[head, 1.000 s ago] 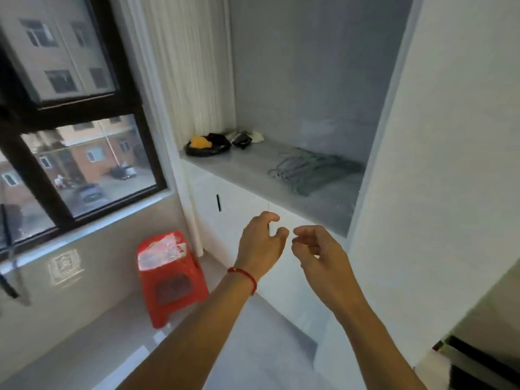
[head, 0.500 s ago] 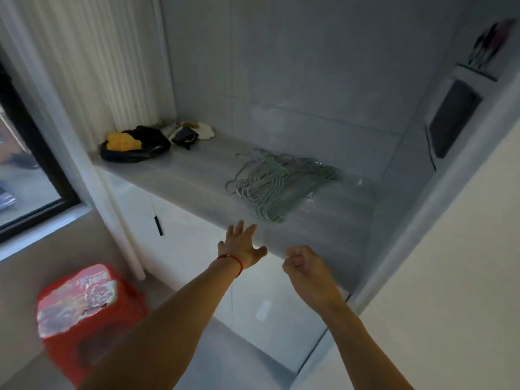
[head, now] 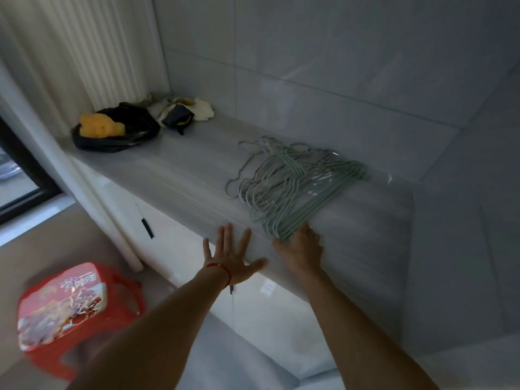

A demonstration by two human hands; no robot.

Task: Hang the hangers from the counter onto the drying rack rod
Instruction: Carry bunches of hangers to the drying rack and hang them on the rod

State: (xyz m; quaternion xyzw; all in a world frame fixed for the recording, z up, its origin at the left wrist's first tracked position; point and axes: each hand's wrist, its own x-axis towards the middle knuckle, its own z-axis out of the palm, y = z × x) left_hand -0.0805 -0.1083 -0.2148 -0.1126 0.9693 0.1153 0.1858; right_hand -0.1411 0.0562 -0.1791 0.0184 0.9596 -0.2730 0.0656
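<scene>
A pile of several pale green wire hangers [head: 292,181] lies on the grey counter [head: 180,175], their hooks pointing left and back. My right hand [head: 302,247] reaches over the counter's front edge, and its fingertips touch the near end of the pile; whether the fingers hold a hanger is not visible. My left hand [head: 232,256], with a red string at the wrist, is spread flat over the counter's front edge, just left of the pile, holding nothing. No drying rack rod is in view.
A black bag with a yellow lump [head: 112,128] and some crumpled cloths [head: 183,111] sit at the counter's far left. White cabinet doors [head: 168,237] lie below the counter. A red plastic stool [head: 73,308] stands on the floor at left. Tiled walls enclose the counter behind and at right.
I have come closer to the counter. Both hands moved forward onto its front edge; the left opened flat and the right reached the near end of the hanger pile.
</scene>
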